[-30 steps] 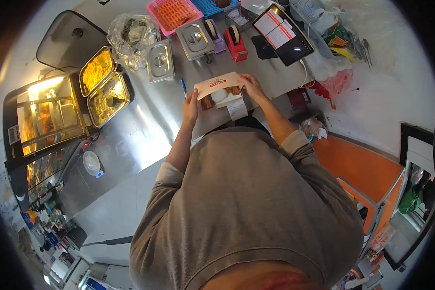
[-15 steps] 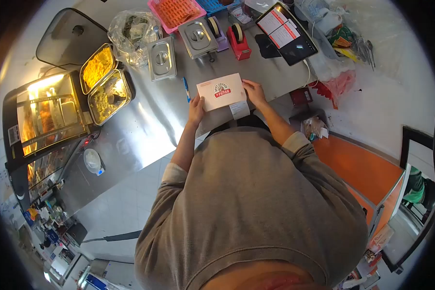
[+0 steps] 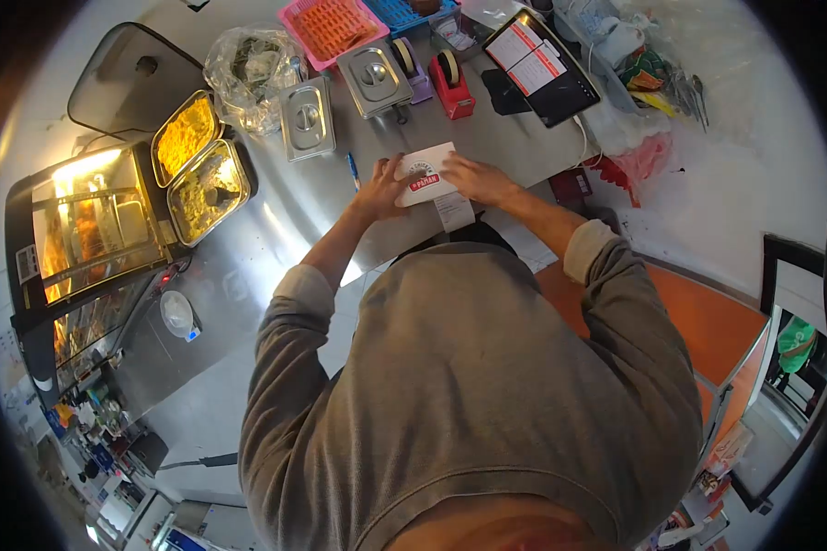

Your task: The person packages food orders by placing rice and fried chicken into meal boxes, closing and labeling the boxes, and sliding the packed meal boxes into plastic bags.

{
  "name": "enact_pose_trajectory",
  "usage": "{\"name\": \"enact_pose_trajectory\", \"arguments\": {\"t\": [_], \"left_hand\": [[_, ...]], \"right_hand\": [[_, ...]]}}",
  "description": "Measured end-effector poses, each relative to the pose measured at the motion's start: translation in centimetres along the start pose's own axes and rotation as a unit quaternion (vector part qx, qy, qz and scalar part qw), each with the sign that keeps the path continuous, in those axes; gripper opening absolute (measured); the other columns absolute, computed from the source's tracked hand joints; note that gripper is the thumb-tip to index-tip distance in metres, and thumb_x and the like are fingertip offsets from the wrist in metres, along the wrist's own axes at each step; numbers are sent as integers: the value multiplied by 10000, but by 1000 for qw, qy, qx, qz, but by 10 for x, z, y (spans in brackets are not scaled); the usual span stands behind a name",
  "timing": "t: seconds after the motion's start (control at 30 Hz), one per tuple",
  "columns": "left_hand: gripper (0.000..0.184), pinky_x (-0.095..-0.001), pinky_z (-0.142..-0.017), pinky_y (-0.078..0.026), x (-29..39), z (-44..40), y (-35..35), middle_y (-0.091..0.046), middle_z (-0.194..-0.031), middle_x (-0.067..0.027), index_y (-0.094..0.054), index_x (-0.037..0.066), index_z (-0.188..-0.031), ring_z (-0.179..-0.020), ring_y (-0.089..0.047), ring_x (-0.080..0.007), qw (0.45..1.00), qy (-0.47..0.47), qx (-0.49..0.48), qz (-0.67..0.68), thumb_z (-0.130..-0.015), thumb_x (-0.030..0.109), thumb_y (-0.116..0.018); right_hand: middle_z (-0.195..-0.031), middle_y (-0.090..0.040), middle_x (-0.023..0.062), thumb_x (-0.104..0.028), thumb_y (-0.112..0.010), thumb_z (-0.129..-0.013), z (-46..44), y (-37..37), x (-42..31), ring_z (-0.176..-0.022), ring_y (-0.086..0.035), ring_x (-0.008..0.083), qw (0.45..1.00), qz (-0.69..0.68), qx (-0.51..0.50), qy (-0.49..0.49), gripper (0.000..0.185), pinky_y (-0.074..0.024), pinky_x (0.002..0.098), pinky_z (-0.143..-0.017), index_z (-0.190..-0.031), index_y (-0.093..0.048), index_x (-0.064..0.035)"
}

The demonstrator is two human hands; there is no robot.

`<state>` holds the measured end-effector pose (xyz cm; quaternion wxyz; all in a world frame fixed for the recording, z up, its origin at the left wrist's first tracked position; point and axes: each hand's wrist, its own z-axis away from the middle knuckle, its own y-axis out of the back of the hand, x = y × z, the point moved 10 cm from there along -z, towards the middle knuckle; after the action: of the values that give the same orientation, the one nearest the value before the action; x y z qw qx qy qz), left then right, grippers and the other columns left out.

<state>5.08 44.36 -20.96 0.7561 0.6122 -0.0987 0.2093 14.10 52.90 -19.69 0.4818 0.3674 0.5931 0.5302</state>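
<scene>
A white cardboard food box (image 3: 422, 182) with a red and black printed logo lies at the front edge of the steel counter. My left hand (image 3: 382, 191) grips its left end, the fingers reaching over the top. On the right end, my right hand (image 3: 480, 180) holds the box with its fingers bent over the lid. Parts of the lid are covered by both hands. A printed paper slip (image 3: 455, 212) hangs below the box at the counter edge. Just beyond my left hand lies a blue pen (image 3: 353, 171).
Lidded steel pans (image 3: 307, 119), a red tape dispenser (image 3: 452, 87) and a tablet (image 3: 544, 69) stand along the back of the steel counter (image 3: 248, 241). To the left are food trays (image 3: 209, 191), a lit display warmer (image 3: 92, 220) and a small scale (image 3: 178, 315).
Both hands have moved from the sides of the box inward over its top. My elbows have spread outward, and more of the lid is covered.
</scene>
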Motion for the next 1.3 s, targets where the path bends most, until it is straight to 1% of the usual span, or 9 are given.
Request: {"name": "enact_pose_trajectory", "arguments": {"t": [0.3, 0.4, 0.5, 0.6, 0.83, 1.03, 1.13, 1.23, 1.3], "left_hand": [[686, -605, -1060, -310, 27, 23, -2, -133, -1546, -121, -409, 354, -1400, -1346, -168, -514, 988, -45, 70, -128, -783, 400, -706], [627, -614, -1033, -312, 18, 10, 2, -214, -1509, -152, -515, 317, -1296, -1326, -215, -505, 994, 16, 105, -10, -720, 412, -745], [666, -599, -1015, -328, 7, 5, -8, -247, -1484, -155, -595, 273, -1186, -1320, -212, -484, 979, 87, 165, 78, -551, 245, -792], [678, -587, -1014, -336, 6, 11, -14, -269, -1468, -146, -625, 262, -1144, -1315, -218, -461, 953, 135, 240, 124, -491, 177, -787], [689, -585, -1019, -326, 4, 13, -10, -308, -1431, -149, -646, 236, -1114, -1286, -254, -434, 936, 158, 272, 160, -444, 143, -777], [730, -557, -1055, -287, 6, 13, -9, -307, -1424, -196, -626, 235, -1150, -1258, -272, -454, 935, 139, 288, 154, -443, 161, -796], [740, -549, -1061, -279, 3, 13, -11, -311, -1421, -203, -623, 246, -1163, -1253, -272, -462, 937, 131, 291, 145, -453, 187, -821], [765, -552, -1060, -270, 6, 12, -3, -306, -1421, -210, -616, 255, -1182, -1249, -282, -461, 942, 129, 278, 140, -453, 204, -840], [771, -550, -1062, -262, 7, 12, 0, -307, -1421, -214, -613, 257, -1190, -1244, -288, -466, 942, 132, 275, 142, -456, 200, -841]], "right_hand": [[-1241, -561, 105, -185, -610, -861, 32, 26, 2, -1200, -516, 266, 986, -91, 136, 41, 294, -455, 345, -963, -1137, -637, -89], [-1203, -566, 121, -240, -583, -917, 31, 59, 70, -1074, -582, 253, 942, -82, 280, -166, 272, -479, 335, -885, -1152, -635, -113], [-1125, -589, 99, -282, -610, -913, 36, 36, 180, -862, -624, 197, 773, -254, 401, -421, 276, -514, 315, -718, -1138, -643, -126], [-1022, -620, 65, -316, -653, -888, 11, -37, 213, -698, -613, 136, 565, -604, 161, -538, 279, -488, 276, -564, -1095, -661, -130], [-886, -664, 23, -191, -759, -777, -1, -48, 204, -702, -614, 137, 435, -773, 281, -367, 236, -497, 259, -665, -957, -692, -55], [-766, -663, 87, -109, -700, -788, 29, 5, 187, -766, -644, 163, 844, -46, 307, -437, 95, -501, 310, -720, -821, -681, -22], [-664, -622, 76, -145, -671, -827, 47, -34, 196, -652, -634, 150, 790, -198, 232, -531, 132, -497, 308, -604, -829, -663, -13], [-584, -564, 28, -226, -662, -857, 43, -38, 113, -429, -501, 89, 531, -702, 175, -442, 211, -386, 246, -403, -860, -653, -16], [-567, -576, 42, -264, -670, -858, 33, -45, 56, -411, -488, 92, 599, -694, 107, -384, 263, -353, 264, -364, -834, -675, -2]]}}
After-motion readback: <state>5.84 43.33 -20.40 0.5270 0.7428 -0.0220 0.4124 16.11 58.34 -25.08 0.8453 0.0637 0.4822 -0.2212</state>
